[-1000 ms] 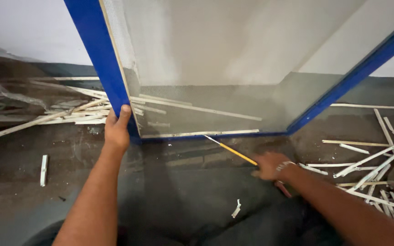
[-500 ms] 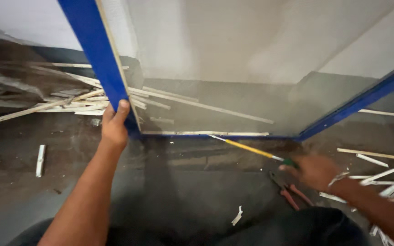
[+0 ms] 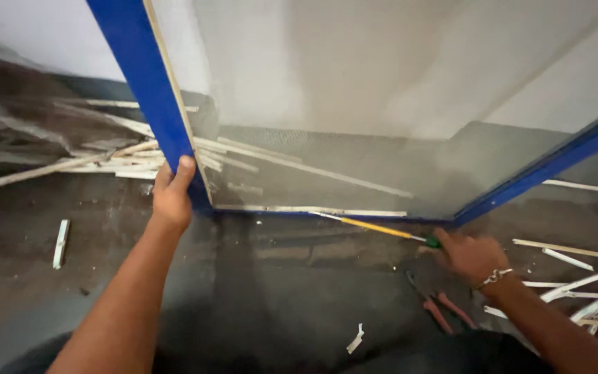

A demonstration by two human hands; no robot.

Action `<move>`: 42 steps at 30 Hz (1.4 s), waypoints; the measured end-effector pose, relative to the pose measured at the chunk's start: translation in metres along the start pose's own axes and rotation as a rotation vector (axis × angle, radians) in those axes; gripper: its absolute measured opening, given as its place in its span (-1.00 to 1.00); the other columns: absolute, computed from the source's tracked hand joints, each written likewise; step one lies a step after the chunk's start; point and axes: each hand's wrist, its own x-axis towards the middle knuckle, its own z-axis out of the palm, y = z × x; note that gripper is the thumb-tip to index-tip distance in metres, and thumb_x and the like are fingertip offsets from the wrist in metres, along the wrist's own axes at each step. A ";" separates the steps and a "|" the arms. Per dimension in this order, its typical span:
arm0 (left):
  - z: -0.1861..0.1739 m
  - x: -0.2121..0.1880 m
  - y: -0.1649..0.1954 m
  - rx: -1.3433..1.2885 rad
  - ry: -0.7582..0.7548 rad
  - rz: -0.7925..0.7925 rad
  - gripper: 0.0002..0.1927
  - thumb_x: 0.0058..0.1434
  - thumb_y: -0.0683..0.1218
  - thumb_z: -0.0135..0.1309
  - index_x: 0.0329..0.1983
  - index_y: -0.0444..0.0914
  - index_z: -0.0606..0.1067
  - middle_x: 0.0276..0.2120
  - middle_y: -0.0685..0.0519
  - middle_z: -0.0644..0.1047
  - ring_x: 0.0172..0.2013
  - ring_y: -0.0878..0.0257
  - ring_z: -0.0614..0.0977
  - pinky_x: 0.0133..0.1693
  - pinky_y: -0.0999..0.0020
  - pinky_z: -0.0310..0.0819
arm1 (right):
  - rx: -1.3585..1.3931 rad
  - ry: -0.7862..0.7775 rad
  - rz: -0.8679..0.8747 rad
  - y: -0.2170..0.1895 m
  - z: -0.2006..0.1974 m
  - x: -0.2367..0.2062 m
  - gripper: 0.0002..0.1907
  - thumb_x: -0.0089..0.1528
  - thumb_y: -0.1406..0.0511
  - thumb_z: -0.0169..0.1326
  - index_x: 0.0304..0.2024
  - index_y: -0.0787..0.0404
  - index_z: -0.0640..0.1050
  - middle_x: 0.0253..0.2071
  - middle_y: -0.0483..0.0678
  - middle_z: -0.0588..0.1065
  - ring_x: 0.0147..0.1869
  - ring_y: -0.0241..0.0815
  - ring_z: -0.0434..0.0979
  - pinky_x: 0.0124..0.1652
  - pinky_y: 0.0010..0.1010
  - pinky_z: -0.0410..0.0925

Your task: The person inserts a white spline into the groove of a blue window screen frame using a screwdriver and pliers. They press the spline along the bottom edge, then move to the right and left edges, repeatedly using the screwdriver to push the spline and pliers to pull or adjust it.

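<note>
A blue frame [image 3: 143,104] with a glass pane [image 3: 354,104] stands tilted on the dark floor. My left hand [image 3: 171,196] grips its left upright near the bottom corner. My right hand [image 3: 470,255] holds a screwdriver [image 3: 382,228] with a yellow shaft and green collar. Its tip lies against the pale strip [image 3: 313,210] along the frame's bottom edge.
Red-handled pliers [image 3: 441,310] lie on the floor just below my right hand. Pale wooden strips [image 3: 70,165] are scattered at the left, and more strips [image 3: 583,277] at the right. Small pieces [image 3: 60,242] lie loose on the floor.
My right hand has moved to the right along the frame's bottom edge with the screwdriver. The left hand keeps its grip on the upright.
</note>
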 end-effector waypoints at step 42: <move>0.012 0.001 -0.010 0.096 0.050 -0.008 -0.47 0.37 0.22 0.07 0.15 -0.29 0.49 -0.13 0.12 0.55 -0.11 0.34 0.49 -0.02 0.38 0.39 | 0.121 0.011 -0.208 0.033 -0.054 -0.006 -0.46 0.28 -0.13 -0.13 0.12 0.01 0.42 0.00 0.09 0.57 0.07 0.13 0.60 0.02 -0.05 0.45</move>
